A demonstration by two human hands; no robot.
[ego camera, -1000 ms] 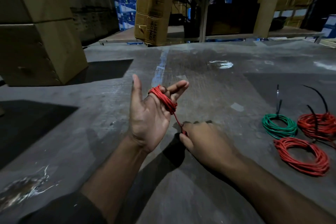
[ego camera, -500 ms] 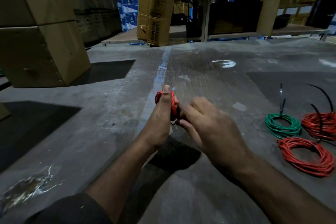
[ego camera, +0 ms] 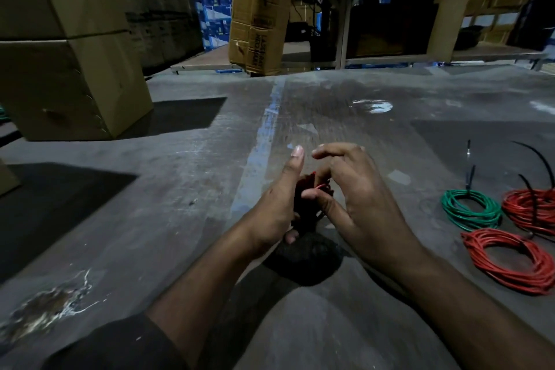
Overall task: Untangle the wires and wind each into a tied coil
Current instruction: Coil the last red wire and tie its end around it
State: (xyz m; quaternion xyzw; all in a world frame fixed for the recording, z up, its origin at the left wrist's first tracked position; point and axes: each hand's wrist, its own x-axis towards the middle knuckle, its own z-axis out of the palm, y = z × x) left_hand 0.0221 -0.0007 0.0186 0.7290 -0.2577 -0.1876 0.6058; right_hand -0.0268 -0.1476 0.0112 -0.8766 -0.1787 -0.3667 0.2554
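Left hand (ego camera: 277, 210) held edge-on above the grey floor (ego camera: 150, 219), thumb pointing up and away, fingers curled round a small bundle of red wire (ego camera: 306, 198); most of the bundle is in shadow between the two palms, so the number of turns cannot be told. Right hand (ego camera: 357, 201) just beside the left, touching the same bundle: thumb and a curled finger pinch a short red end of the wire at the bundle's near-right side, the other fingers arched loosely above it. Well to the right of the right hand, three finished coils lie on the floor: a green coil (ego camera: 470, 209) nearest, a red coil (ego camera: 530, 212) beyond it to the right with black ties sticking up, and another red coil (ego camera: 510, 261) nearer the person. Far left of the left hand, stacked cardboard boxes (ego camera: 66, 48).
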